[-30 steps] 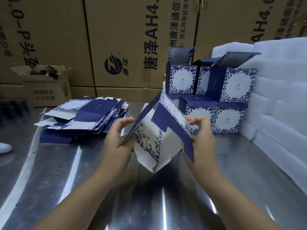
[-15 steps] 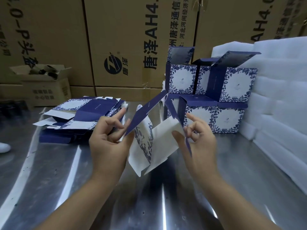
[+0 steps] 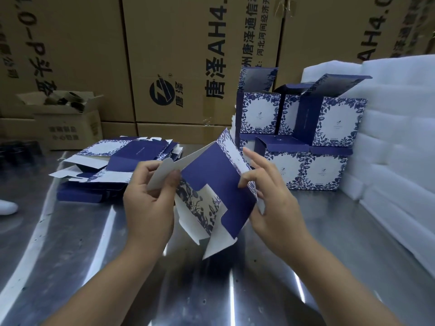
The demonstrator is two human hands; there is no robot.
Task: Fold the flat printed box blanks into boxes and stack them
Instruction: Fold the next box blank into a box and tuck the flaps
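A half-opened blue and white printed box blank (image 3: 211, 184) hangs above the steel table (image 3: 94, 243) between my hands. My left hand (image 3: 150, 203) pinches a white flap at its left side. My right hand (image 3: 270, 198) holds its right edge, thumb on the blue panel and fingers spread behind. A pile of flat blanks (image 3: 117, 165) lies at the back left. Several folded boxes (image 3: 306, 142) with open lids are stacked in two rows at the back right.
Big brown cartons (image 3: 188, 55) wall off the back. A small open carton (image 3: 66, 118) stands at the far left. White foam sheets (image 3: 395, 137) are piled along the right edge. A white object (image 3: 7, 207) pokes in at the left border.
The blank has turned, and its blue panel now faces me. My left hand has moved from the blank's side to pinching a white flap. My right hand has shifted its hold on the right edge.
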